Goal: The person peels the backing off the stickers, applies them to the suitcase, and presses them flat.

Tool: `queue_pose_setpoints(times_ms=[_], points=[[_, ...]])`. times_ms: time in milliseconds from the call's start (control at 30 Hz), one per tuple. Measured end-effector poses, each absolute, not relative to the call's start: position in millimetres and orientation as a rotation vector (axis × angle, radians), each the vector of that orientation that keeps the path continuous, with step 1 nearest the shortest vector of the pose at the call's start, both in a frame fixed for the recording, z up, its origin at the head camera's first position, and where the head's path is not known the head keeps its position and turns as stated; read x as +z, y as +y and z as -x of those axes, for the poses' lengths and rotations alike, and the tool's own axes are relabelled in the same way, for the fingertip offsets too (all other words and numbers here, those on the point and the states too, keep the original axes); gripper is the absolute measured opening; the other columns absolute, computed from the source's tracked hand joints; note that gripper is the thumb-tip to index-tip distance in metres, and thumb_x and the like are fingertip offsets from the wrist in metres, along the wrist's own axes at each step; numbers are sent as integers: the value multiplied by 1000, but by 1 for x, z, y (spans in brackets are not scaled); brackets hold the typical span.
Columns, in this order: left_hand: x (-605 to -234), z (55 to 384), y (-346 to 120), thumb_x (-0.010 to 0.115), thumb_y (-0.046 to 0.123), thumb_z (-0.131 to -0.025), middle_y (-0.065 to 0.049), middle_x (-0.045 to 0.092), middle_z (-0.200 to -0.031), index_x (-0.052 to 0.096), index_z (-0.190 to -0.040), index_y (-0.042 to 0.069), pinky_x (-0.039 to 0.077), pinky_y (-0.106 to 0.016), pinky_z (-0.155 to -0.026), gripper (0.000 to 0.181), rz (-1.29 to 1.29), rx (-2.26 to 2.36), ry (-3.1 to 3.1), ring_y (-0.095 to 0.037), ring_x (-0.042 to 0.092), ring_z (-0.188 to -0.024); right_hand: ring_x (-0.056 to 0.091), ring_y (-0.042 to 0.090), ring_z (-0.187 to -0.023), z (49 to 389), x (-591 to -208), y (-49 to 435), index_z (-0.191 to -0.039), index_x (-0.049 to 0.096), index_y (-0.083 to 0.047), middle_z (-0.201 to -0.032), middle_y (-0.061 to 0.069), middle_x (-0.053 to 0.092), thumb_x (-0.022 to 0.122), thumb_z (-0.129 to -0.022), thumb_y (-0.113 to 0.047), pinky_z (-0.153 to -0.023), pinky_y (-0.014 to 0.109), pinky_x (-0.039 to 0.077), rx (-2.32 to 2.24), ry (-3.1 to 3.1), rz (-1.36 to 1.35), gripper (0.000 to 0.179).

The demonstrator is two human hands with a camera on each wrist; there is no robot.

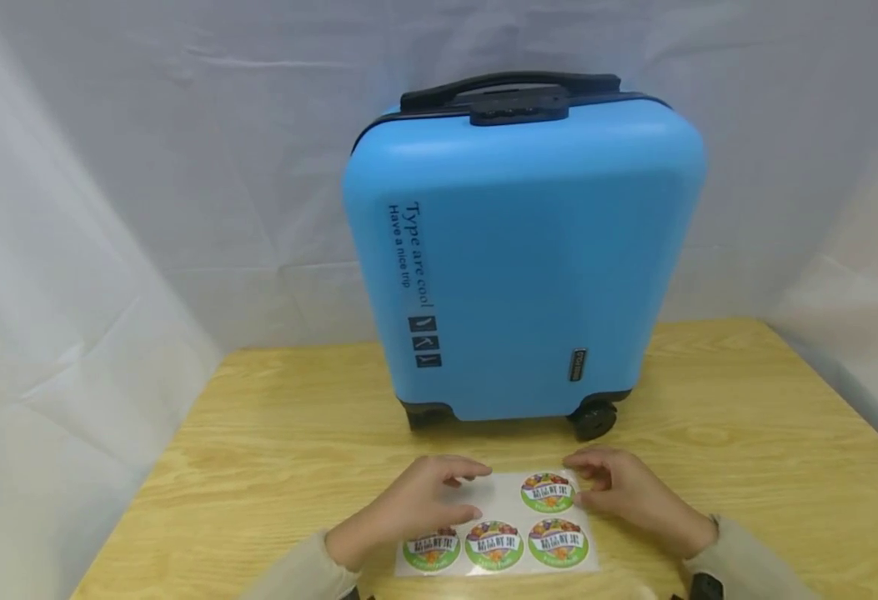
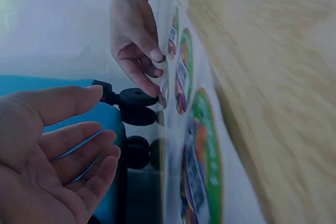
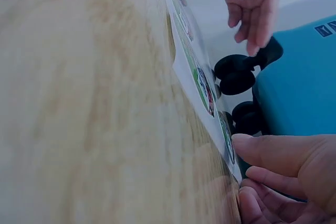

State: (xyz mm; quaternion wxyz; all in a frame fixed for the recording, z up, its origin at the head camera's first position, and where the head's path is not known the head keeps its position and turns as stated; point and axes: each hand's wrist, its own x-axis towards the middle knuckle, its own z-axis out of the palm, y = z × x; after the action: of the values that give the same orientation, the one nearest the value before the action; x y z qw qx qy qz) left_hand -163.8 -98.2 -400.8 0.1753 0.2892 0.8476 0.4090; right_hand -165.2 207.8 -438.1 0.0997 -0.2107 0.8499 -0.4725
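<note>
A white sheet of round fruit-label stickers (image 1: pixel 496 546) lies on the table. One sticker (image 1: pixel 548 492) sits in its upper row and three in the lower row; the rest of the upper row shows bare backing. My left hand (image 1: pixel 425 502) hovers over the sheet's left part, thumb and fingers apart, holding nothing. It covers part of the lower-left sticker (image 1: pixel 431 550). At the sheet's upper right edge, my right hand (image 1: pixel 629 490) has its thumb beside the upper sticker. In the right wrist view, that hand's thumb and bent fingertips (image 3: pixel 249 195) are spread along the sheet's edge.
A blue suitcase (image 1: pixel 529 275) with a black top handle (image 1: pixel 509 82) stands upright behind the sheet. Its black wheel (image 1: pixel 594 420) rests on the wooden table (image 1: pixel 273 433) just beyond my right hand. White cloth (image 1: pixel 146 208) hangs behind and at both sides.
</note>
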Motion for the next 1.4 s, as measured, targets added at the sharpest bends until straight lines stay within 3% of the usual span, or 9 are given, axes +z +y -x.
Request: queue_pose_setpoints(times_ms=[267, 333, 733, 933, 1067, 1400], points=[[-399, 170, -74, 69, 11, -86, -5, 59, -128, 58, -128, 6, 46, -33, -95, 44, -778, 1332, 2280, -27, 56, -114, 44, 8, -75, 169, -443, 204, -112, 63, 5, -90, 5, 51, 77, -76, -9, -59, 21, 45, -1291, 2613, 691, 41], [-401, 172, -69, 69, 11, -86, -4, 60, -127, 58, -128, 7, 46, -32, -94, 43, -765, 1351, 2251, -25, 56, -113, 44, 8, -75, 169, -442, 203, -110, 64, 3, -89, 4, 52, 77, -76, -10, -59, 22, 44, -1288, 2609, 686, 39], [-414, 175, -43, 71, 12, -84, 2, 64, -117, 64, -122, 11, 48, -23, -83, 39, -645, 1389, 2128, -10, 59, -102, 50, 6, -74, 172, -442, 200, -103, 62, 0, -85, 2, 57, 74, -78, -6, -63, 23, 45, -1316, 2586, 644, 29], [-418, 178, -38, 71, 10, -83, 2, 65, -114, 65, -120, 11, 49, -23, -81, 37, -629, 1382, 2147, -10, 59, -100, 52, 4, -67, 175, -444, 199, -97, 65, 1, -78, 1, 60, 63, -83, 3, -59, 23, 47, -1330, 2630, 637, 14], [-418, 178, -34, 71, 8, -82, 2, 66, -109, 66, -117, 11, 50, -23, -79, 35, -586, 1405, 2171, -10, 60, -96, 54, 4, -66, 175, -444, 199, -94, 67, 1, -77, 1, 63, 63, -85, 0, -59, 22, 48, -1357, 2632, 613, 11], [-419, 176, -26, 72, 8, -82, 4, 68, -95, 69, -111, 9, 50, -20, -69, 29, -588, 1417, 2192, -4, 61, -79, 62, 10, -73, 173, -439, 201, -95, 66, 8, -83, 11, 68, 62, -88, -5, -64, 22, 50, -1531, 2410, 462, 15]])
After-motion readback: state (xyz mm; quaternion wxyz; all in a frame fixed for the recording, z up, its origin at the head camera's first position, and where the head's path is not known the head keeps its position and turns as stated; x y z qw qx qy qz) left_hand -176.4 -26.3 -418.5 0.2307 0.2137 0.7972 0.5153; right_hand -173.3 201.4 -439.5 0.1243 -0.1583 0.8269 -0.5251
